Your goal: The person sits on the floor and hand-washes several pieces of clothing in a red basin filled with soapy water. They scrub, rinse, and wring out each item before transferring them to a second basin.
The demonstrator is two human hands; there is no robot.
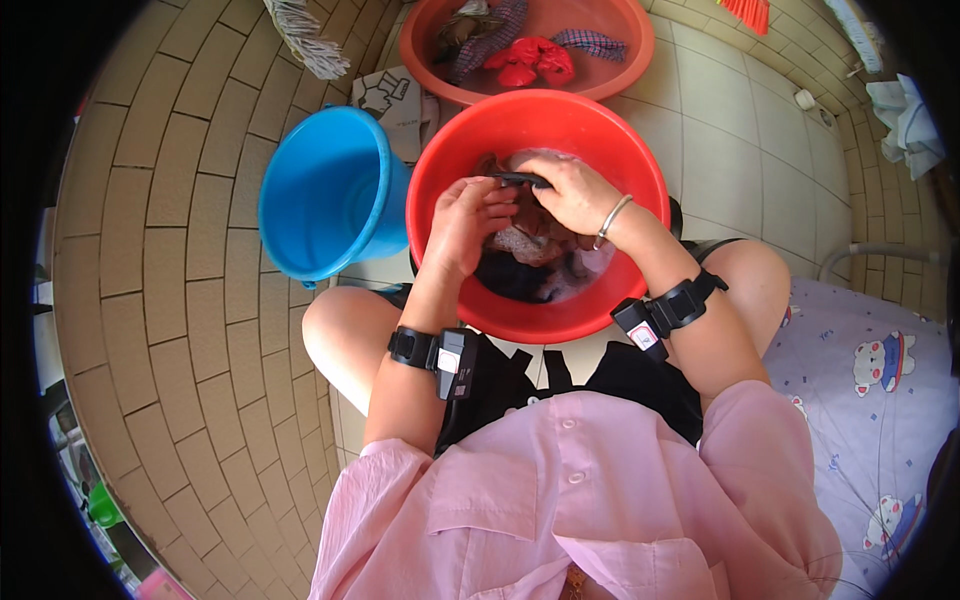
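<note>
Both my hands are over a red plastic basin between my knees. My right hand, with a bracelet at its wrist, grips a dark strip of cloth stretched between the hands. The strip's other end meets the fingertips of my left hand, whose lower fingers are loosely curled. Under the hands lie brown wet cloth and black cloth in soapy water. My hands partly hide the brown cloth.
A blue bucket stands left of the basin. Beyond it, an orange-red tub holds checked cloth and a red plastic bag. A mop head hangs at the upper left. Purple bear-print fabric lies at the right.
</note>
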